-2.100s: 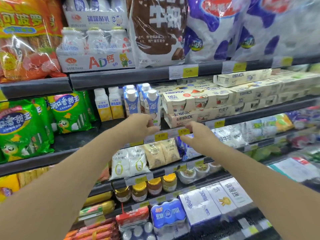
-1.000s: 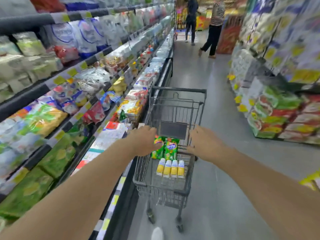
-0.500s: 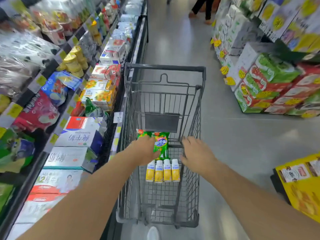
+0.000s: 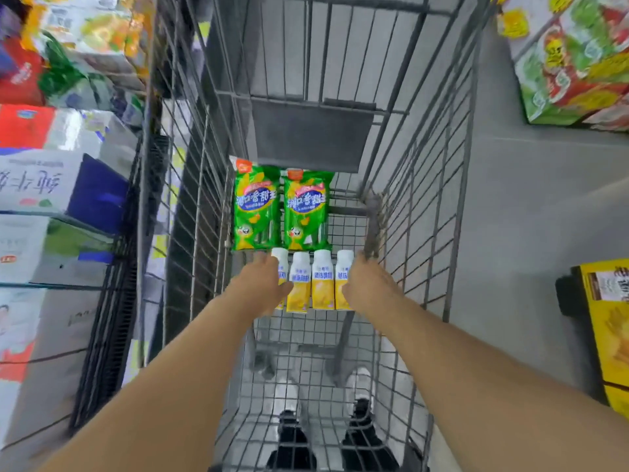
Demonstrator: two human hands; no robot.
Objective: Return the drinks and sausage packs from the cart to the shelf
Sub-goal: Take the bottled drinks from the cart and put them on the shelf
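I look straight down into a grey wire shopping cart [image 4: 425, 199]. Two green sausage packs [image 4: 257, 207] [image 4: 306, 209] lie side by side on its floor. Just in front of them, several yellow drink bottles [image 4: 321, 281] with white caps lie in a row. My left hand [image 4: 262, 281] reaches in over the leftmost bottle and covers most of it, fingers stretched forward. My right hand [image 4: 369, 284] sits at the right end of the row, against the rightmost bottle, fingers also stretched. Both hands are motion-blurred, and neither is seen curled round a bottle.
The shelf with white, blue and red cartons [image 4: 51, 185] runs along the cart's left side. Stacked green and red packs [image 4: 575, 63] stand at the upper right, and a yellow box [image 4: 609, 318] sits on the floor at right. My shoes [image 4: 367, 437] show through the cart floor.
I turned from the shelf to the cart and my view tilted down into it. Both hands dropped from the cart's near end down to the row of bottles.
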